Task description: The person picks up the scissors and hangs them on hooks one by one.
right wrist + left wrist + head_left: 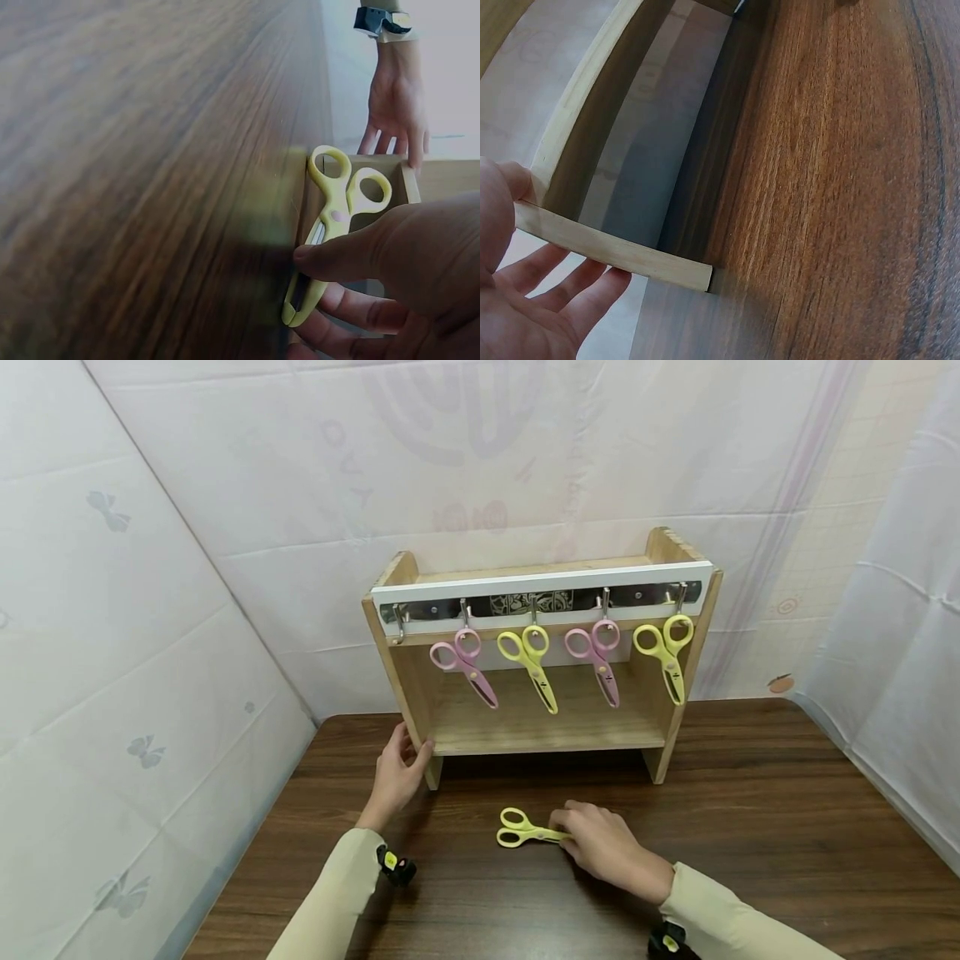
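In the head view my right hand [597,841] pinches a pair of yellow scissors [517,832] by the blade end, just above or at the tabletop. Its handle loops point left. The right wrist view shows the thumb across the blades of these scissors [336,202], with fingers behind. My left hand [397,772] holds the lower left side of a wooden shelf [540,749]. In the left wrist view its thumb is on the inner side of the panel [622,251] and several fingers are on the outer side.
A metal hook rail [637,596] runs along the shelf's white front board. From its hooks hang pink scissors [472,675], yellow scissors [537,672], more pink scissors [602,668] and more yellow scissors [670,660]. The shelf stands on a dark wooden table [787,827], before a patterned cloth [300,527].
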A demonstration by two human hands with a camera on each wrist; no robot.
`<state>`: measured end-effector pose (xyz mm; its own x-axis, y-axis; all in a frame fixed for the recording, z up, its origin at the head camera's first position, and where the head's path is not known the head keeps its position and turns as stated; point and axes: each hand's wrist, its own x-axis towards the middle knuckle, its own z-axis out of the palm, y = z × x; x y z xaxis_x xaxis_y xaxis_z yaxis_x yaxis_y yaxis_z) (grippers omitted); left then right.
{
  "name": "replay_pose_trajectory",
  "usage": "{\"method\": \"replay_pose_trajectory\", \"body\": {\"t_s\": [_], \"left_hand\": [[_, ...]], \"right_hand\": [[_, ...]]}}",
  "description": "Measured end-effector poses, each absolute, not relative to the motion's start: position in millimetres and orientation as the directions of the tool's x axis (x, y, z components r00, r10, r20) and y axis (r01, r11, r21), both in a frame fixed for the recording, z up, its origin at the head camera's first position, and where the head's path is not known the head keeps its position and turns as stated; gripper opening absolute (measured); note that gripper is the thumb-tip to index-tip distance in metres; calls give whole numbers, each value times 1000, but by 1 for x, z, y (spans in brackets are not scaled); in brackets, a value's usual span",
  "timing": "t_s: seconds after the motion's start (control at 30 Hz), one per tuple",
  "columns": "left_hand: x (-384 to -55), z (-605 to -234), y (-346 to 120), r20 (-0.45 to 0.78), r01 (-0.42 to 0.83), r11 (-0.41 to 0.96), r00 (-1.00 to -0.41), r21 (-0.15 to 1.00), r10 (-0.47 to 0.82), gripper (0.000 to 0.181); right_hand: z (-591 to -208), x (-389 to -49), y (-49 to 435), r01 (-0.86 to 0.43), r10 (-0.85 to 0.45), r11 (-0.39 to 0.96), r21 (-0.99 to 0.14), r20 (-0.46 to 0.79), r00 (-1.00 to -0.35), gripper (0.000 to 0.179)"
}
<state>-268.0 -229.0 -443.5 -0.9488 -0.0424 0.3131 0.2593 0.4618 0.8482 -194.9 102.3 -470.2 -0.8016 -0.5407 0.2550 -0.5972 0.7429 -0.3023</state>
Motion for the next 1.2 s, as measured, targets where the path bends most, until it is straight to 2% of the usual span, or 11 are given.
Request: {"method": "replay_pose_trajectory", "body": {"t_s": [0.67, 1.03, 1.2], "left_hand": [[-268, -443, -228, 313, 256, 472, -949, 844, -46, 52], [-267, -443, -228, 299, 245, 460, -953, 853, -46, 52], [-267, -443, -229, 305, 249, 461, -951, 852, -48, 52]], "right_hand": [[-471, -197, 106, -620, -554, 734, -278, 284, -783, 22], [-425, -208, 99, -717, -591, 682, -141, 471, -655, 22], [-396, -209, 86, -750, -592, 647, -133, 532, -605, 21]]}}
